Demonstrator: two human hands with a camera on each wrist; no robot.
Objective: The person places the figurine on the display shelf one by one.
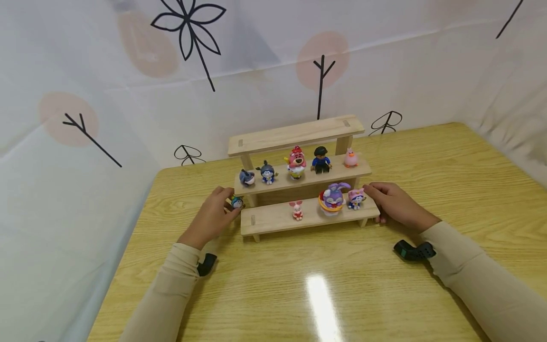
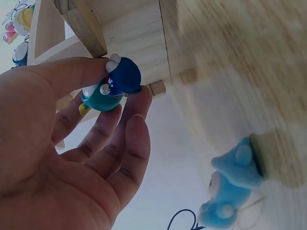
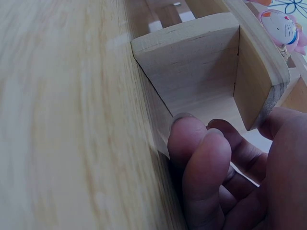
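Note:
My left hand (image 1: 212, 214) pinches a small blue-and-teal figurine (image 2: 123, 76) between thumb and fingers, beside the left end of a three-tier wooden display stand (image 1: 273, 224). At the stand's right end, my right hand (image 1: 395, 205) grips the bottom board, thumb on its edge and fingers curled below. That bottom step bears a pink piglet figurine (image 1: 297, 211), a purple rabbit figurine in a cup (image 1: 332, 199) and a pink-hooded figurine (image 1: 356, 199). Several others line the middle step, including a grey-blue donkey (image 1: 246, 177), a pink bear (image 1: 296, 161) and a black-haired toy person (image 1: 321, 160).
A light-blue figurine (image 2: 232, 182) stands on the table past my left fingers, hidden in the head view. The wood-grain table (image 1: 256, 294) meets a patterned cloth (image 1: 265, 104) at the back. Dark wrist devices (image 1: 413, 251) sit at both cuffs.

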